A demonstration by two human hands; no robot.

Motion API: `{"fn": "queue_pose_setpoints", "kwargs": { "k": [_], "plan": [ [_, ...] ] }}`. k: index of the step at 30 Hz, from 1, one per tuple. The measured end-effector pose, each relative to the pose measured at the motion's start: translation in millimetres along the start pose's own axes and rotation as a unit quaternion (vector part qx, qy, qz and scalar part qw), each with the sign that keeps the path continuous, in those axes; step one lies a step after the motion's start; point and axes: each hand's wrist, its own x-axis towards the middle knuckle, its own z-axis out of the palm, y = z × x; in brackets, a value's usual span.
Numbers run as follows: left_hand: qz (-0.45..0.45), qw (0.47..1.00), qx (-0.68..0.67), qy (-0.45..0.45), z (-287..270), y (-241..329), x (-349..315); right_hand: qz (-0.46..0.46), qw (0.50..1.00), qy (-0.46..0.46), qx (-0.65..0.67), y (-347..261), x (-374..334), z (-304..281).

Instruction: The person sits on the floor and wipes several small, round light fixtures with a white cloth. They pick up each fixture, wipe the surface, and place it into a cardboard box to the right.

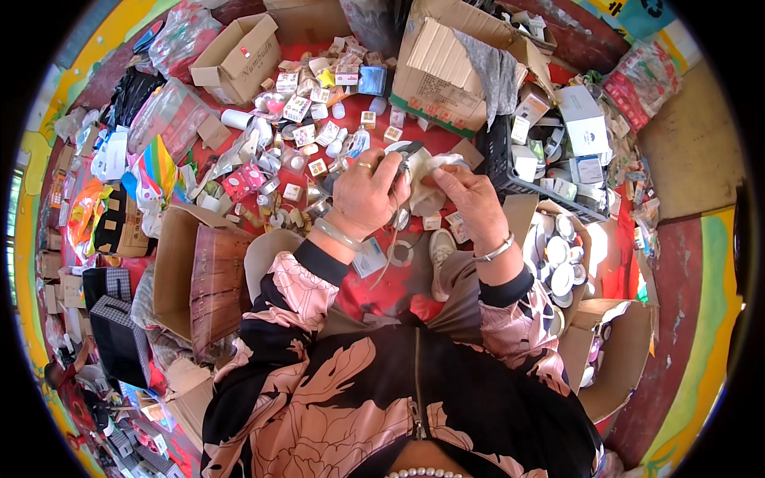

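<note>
My left hand is closed, palm down, round a small dark-and-white piece that I cannot make out clearly. A thin pale cord hangs beneath that hand. My right hand pinches a crumpled whitish cloth between thumb and fingers. The cloth spans the gap between the two hands and partly hides what lies below. Under them on the red floor are a white ring and a blue-and-white card or flat pack.
Many small boxes and bottles litter the floor ahead. A black crate of packages stands right, beside a carton of white round lids. Large open cartons stand at far left, far right and near left.
</note>
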Motion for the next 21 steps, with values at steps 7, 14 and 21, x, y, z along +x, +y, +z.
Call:
{"fn": "queue_pose_setpoints", "kwargs": {
  "k": [7,14,21],
  "plan": [
    [0.016,1.0,-0.013,0.023,0.0,-0.6,2.8,-0.019,0.994,0.08,-0.074,16.7,0.6,12.5],
    [0.027,0.999,-0.023,0.021,-5.2,1.9,1.9,0.052,0.987,0.086,0.129,15.6,-0.5,21.2],
    [0.109,0.994,-0.028,-0.011,-3.9,14.4,-3.5,-0.001,0.995,0.097,-0.03,27.5,5.0,11.6]
  ]
}}
